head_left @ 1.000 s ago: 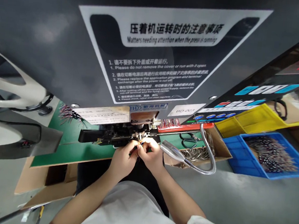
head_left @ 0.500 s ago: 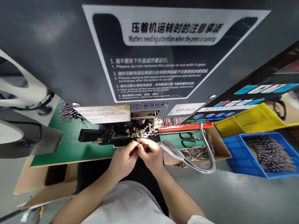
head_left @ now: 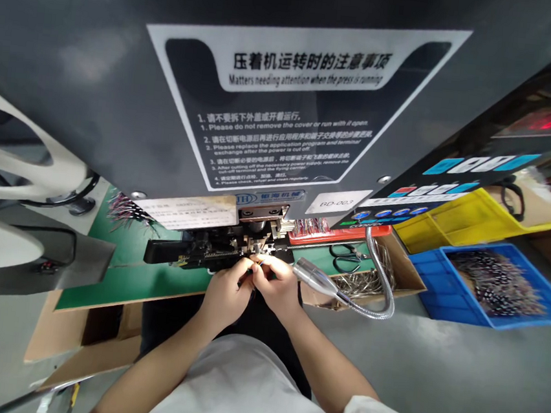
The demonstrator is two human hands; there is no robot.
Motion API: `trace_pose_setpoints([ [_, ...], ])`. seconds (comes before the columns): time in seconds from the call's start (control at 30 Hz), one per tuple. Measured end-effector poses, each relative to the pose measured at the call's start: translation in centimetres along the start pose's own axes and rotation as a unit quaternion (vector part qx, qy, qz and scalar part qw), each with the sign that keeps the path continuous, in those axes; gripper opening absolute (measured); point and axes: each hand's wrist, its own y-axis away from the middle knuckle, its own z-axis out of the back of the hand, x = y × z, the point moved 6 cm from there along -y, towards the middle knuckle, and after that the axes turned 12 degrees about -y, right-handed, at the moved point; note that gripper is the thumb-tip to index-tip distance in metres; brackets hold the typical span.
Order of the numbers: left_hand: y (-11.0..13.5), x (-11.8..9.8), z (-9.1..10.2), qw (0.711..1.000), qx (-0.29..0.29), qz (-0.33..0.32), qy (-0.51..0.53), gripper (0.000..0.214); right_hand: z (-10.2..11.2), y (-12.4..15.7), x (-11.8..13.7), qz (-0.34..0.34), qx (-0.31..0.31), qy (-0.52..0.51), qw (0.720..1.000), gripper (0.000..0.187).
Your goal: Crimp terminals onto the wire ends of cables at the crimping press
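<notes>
Green flat worktop (head_left: 136,284): runs beneath a bulky dark grey metal press (head_left: 80,110), whose front fills much of my view from the head camera.
Thin coloured wire (head_left: 260,263): sits between the fingertips of both hands, just in front of the black metal tooling (head_left: 203,249) under the press; I get only a sliver of it.
Wire's feel: I judge it very light and limp, smooth-skinned enough to slip, hard to break but easily bent at its end.
Wire's hold: I would take it close to the front end, so little free length can sag, with a light pinch; which part the fingers have, I cannot tell.
Left hand (head_left: 230,286): thumb and forefinger closed together on the wire, as far as I can see, knuckles up.
Right hand (head_left: 277,290): pinching from the other side, forefinger arched over the thumb, fingertips meeting the left's.
Bare forearms (head_left: 170,359): rise from the lower corners, elbows wide, converging on the tooling.
Silver gooseneck lamp (head_left: 317,277): its head is just beside the right hand, so I see little room on that side.
</notes>
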Motion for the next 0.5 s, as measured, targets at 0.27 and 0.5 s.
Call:
trace_pose_setpoints([
  [0.27,0.8,0.4,-2.2,0.983,0.096,0.045,0.147,0.016,1.1,5.5,-3.7,-0.107,0.033,-0.063,0.992,0.012],
  [0.5,2.7,-0.4,-6.3,0.967,0.155,0.024,0.201,0.032,5.3,10.7,-6.6,-0.210,-0.012,-0.024,0.977,0.012],
])
